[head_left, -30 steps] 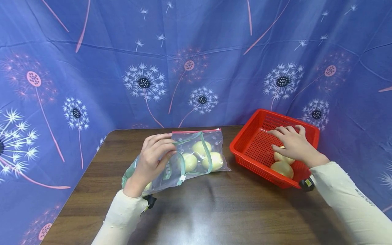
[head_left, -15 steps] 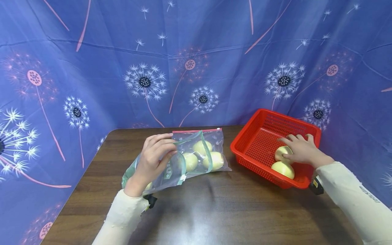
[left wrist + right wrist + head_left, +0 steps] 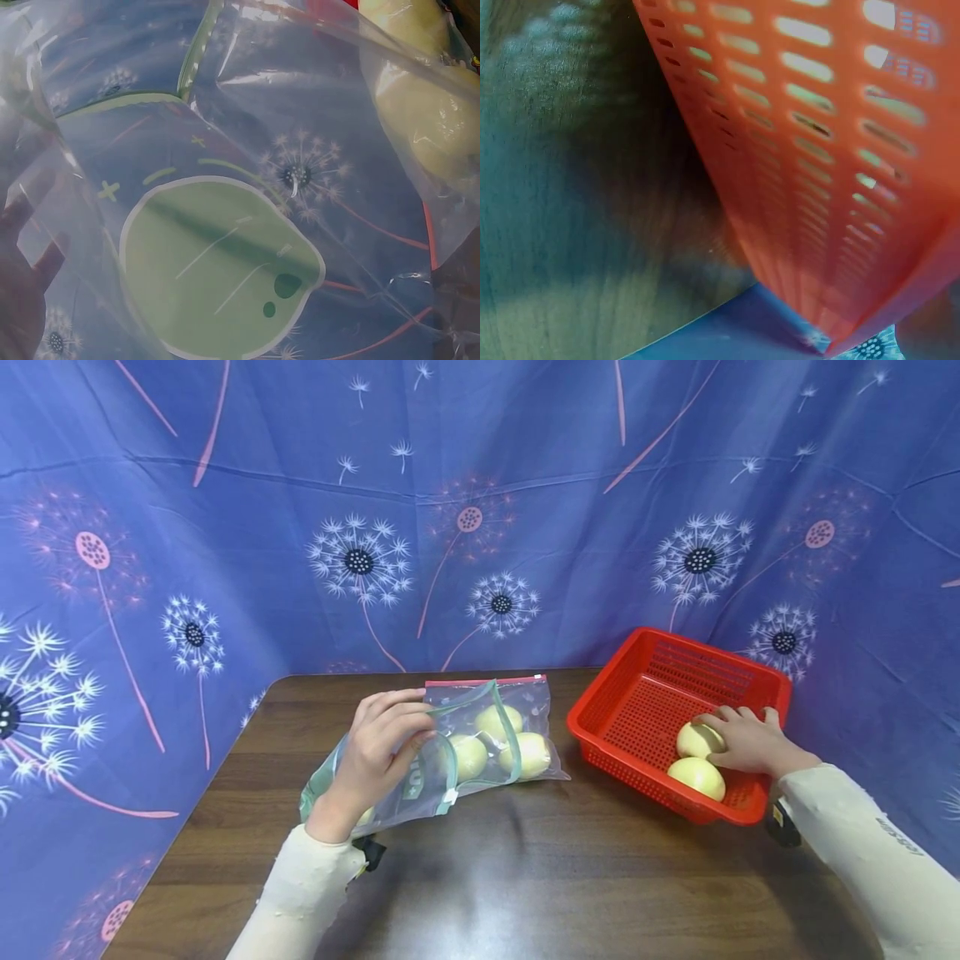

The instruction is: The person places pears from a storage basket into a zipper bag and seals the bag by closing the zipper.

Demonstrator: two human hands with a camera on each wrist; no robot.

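Note:
In the head view my left hand [image 3: 382, 747] holds up the edge of a clear zip bag with green trim [image 3: 431, 793], fingers and thumb curled at its mouth. A pale yellow fruit [image 3: 365, 816] shows low in that bag, partly behind the wrist. The left wrist view shows the bag's printed green fruit shape [image 3: 225, 270] close up. My right hand [image 3: 750, 743] reaches into a red plastic basket [image 3: 600, 756], fingers curved over a pale yellow round fruit [image 3: 697, 741], thumb at its near side. A second such fruit [image 3: 697, 777] lies just in front.
Behind the green-trimmed bag lies a clear bag with a red zip [image 3: 487, 682], holding several pale fruits [image 3: 528, 756]. All stand on a brown wooden table [image 3: 525, 877]. A blue dandelion-print cloth [image 3: 570, 527] hangs behind. The basket's slotted wall [image 3: 802, 150] fills much of the right wrist view.
My right hand has come down from above the basket, moving right and toward me, onto the farther fruit. The left hand and bag have stayed nearly still.

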